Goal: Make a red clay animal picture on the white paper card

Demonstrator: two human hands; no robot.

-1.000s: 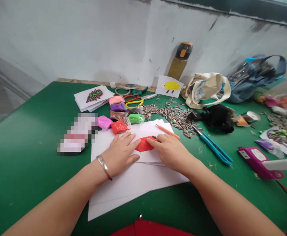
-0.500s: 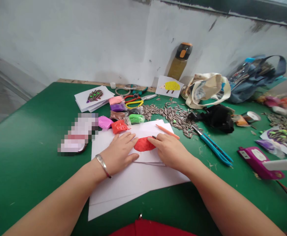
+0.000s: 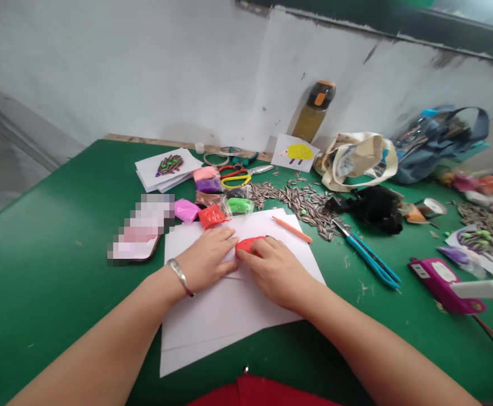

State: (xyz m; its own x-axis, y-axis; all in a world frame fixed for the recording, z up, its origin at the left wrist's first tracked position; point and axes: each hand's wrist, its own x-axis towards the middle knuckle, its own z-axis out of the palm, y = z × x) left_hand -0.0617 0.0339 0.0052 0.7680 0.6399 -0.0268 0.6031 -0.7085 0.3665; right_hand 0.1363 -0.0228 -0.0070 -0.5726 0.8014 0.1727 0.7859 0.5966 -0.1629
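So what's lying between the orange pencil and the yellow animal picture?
In the head view, a margin of white paper, then loose striped seeds scattered over the green table.

A silver bangle (image 3: pixel 180 274) circles the left wrist (image 3: pixel 172 286); the garment (image 3: pixel 267 393) is red.

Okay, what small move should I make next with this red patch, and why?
Perhaps lift your right hand slightly and check the edge of the red patch: that hand hides its lower right part, while your left hand lies flat on the white paper to its left.
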